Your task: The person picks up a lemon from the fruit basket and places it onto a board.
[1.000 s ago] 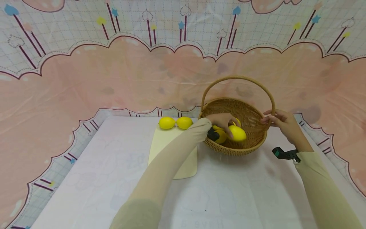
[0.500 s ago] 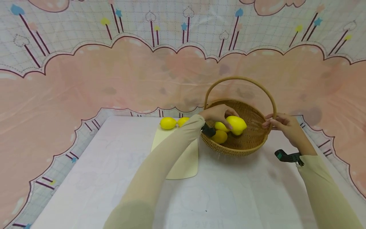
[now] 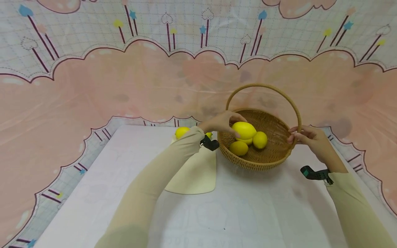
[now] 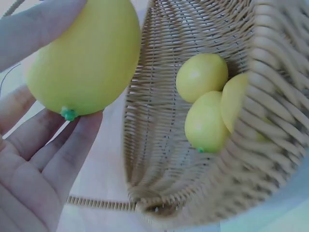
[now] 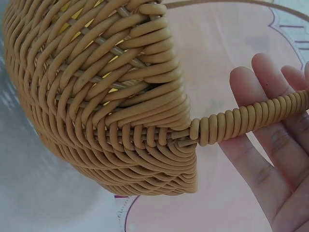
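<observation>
A yellow lemon (image 3: pixel 244 131) with a green tip is held by my left hand (image 3: pixel 217 122), thumb on one side and fingers on the other, over the left part of the wicker basket (image 3: pixel 276 151). Inside the basket lie three more lemons; one lemon (image 3: pixel 260 140) sits toward the middle, another lemon (image 3: pixel 238 148) near the front left. The left wrist view shows these lemons (image 4: pixel 202 77) grouped against the woven wall. My right hand (image 3: pixel 313 139) grips the basket's arched handle (image 5: pixel 256 116) low at its right end.
Left of the basket lies a cream-coloured board (image 3: pixel 198 175), partly under my left forearm. At its far end, one lemon (image 3: pixel 182 132) and a second lemon (image 3: pixel 209 135) are partly hidden by my sleeve. A patterned cloth (image 3: pixel 155 79) hangs behind the white tabletop (image 3: pixel 108 165).
My left hand has lifted the lemon from among the others in the basket and moved it up and to the left. The right hand stays on the handle.
</observation>
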